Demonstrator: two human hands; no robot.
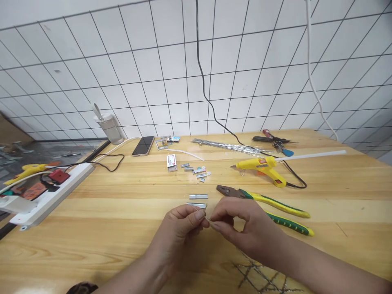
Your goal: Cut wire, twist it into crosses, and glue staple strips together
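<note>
My left hand [186, 222] is closed in a pinch on a thin, pale brown strand [206, 217]. My right hand [237, 220] pinches the same strand between thumb and forefinger, close to the left fingertips. Whether the strand is twine or wire is too small to tell. Just beyond my fingers lie two strips of staples [198, 197], the nearer partly hidden by my left hand. Pliers [234, 192] with green and yellow handles lie behind my right hand, which covers part of them. Under my right forearm is a lattice of dark, twisted wire [260, 277].
A yellow glue gun [260, 165] with a white stick lies at right, its black cord trailing behind. Thin metal rods [226, 146], a staple box [172, 162], loose staples [200, 176] and a phone [143, 146] lie farther back. A white power strip [58, 196] runs along the left.
</note>
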